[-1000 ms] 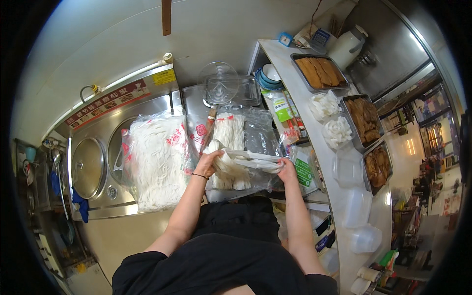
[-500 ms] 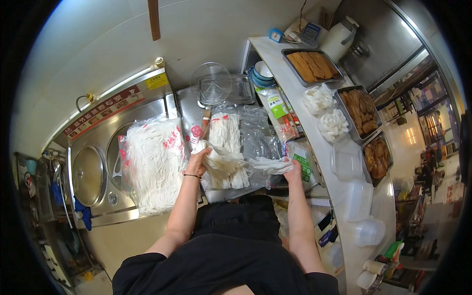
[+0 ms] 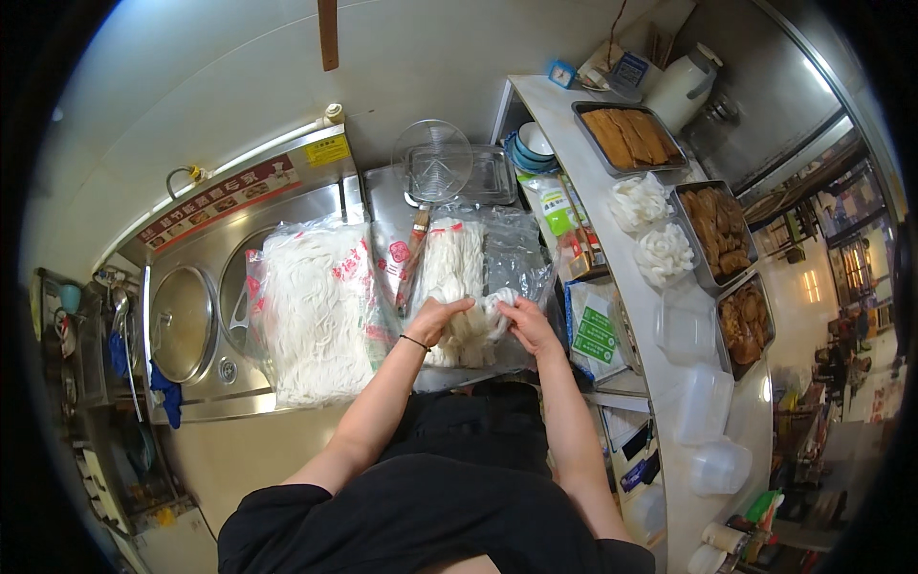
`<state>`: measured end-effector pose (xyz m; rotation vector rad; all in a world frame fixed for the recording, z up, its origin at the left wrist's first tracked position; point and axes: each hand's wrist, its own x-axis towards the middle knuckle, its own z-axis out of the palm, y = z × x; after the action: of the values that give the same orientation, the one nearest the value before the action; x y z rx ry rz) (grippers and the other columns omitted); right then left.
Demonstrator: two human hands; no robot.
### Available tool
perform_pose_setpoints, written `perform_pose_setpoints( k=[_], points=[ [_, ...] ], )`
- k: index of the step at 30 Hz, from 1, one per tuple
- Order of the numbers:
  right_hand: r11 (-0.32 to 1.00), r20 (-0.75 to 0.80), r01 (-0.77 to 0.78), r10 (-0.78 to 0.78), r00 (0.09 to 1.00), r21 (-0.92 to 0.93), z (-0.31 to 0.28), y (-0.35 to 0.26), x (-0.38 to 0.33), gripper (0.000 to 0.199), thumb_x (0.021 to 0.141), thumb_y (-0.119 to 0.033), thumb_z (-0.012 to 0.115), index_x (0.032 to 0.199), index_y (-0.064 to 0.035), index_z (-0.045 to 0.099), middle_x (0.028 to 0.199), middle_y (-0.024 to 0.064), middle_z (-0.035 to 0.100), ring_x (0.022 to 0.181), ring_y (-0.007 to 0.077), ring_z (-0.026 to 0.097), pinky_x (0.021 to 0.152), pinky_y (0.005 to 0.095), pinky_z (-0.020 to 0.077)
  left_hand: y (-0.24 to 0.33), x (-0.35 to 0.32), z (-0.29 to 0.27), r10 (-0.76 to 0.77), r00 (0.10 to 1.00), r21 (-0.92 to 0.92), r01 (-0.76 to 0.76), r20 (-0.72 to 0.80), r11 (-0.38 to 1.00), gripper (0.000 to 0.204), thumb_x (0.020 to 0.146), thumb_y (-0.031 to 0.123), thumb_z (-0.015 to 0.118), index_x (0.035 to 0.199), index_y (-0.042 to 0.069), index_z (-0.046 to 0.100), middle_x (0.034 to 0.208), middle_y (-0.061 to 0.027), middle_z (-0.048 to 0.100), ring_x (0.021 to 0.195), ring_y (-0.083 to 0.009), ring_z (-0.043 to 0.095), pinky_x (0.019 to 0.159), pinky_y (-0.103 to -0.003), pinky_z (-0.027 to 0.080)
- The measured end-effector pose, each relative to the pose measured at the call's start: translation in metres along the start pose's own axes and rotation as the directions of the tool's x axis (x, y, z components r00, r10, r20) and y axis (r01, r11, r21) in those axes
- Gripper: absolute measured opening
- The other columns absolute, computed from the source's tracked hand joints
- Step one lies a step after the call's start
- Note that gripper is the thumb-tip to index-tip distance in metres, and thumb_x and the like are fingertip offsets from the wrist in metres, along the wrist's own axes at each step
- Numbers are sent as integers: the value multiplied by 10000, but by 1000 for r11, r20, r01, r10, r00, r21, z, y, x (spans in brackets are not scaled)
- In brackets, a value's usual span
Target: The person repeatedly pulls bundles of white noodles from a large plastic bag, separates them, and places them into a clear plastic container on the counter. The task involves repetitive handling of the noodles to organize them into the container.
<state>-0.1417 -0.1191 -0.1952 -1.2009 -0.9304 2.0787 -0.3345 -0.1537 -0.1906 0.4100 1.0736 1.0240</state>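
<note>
White noodles are bunched between my hands, low over the near part of a noodle pile. My right hand is closed on one side of the bunch. Fingers curled, my left hand grips noodles at the other side; what lies under its palm is hidden. Beneath them a long noodle pile lies on clear plastic sheeting. Left of my left hand, a bigger slab of white noodles sits on an opened plastic bag.
A wooden-handled brush lies beside the pile. The stove's round lid is at the left. On the right shelf stand two noodle nests, trays of brown food and clear plastic tubs. A wire strainer is behind.
My hands have come closer together, the right one moving left. The noodles stretched between them are now gathered into a compact bunch. The whole view has shifted slightly.
</note>
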Motion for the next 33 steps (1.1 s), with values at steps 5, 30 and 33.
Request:
perform_pose_setpoints(
  k=[5, 30, 33],
  points=[
    [956, 106, 176, -155, 982, -236, 16, 9, 8, 159, 813, -130, 546, 944, -41, 557, 804, -2, 583, 692, 73, 532, 607, 206, 415, -3, 0, 6, 67, 997, 48, -68, 22, 996, 358, 676, 85, 686, 966, -68, 544, 860, -110, 598, 744, -190, 588, 640, -293, 480],
    [917, -735, 220, 107, 670, 334, -144, 56, 22, 128, 750, -162, 435, 653, -81, 456, 580, 46, 449, 443, 188, 435, 388, 315, 372, -24, 27, -78, -1, 992, -392, -48, -124, 919, 280, 718, 62, 613, 978, -5, 536, 911, -101, 600, 842, -230, 585, 755, -357, 476],
    [891, -641, 182, 145, 754, 416, -141, 62, 28, 155, 778, -198, 446, 695, -76, 494, 605, 52, 471, 458, 185, 450, 396, 312, 377, -16, 23, -66, 13, 995, -367, -49, -100, 929, 267, 722, 63, 609, 972, -3, 539, 898, -92, 601, 828, -222, 587, 745, -352, 477]
  ],
)
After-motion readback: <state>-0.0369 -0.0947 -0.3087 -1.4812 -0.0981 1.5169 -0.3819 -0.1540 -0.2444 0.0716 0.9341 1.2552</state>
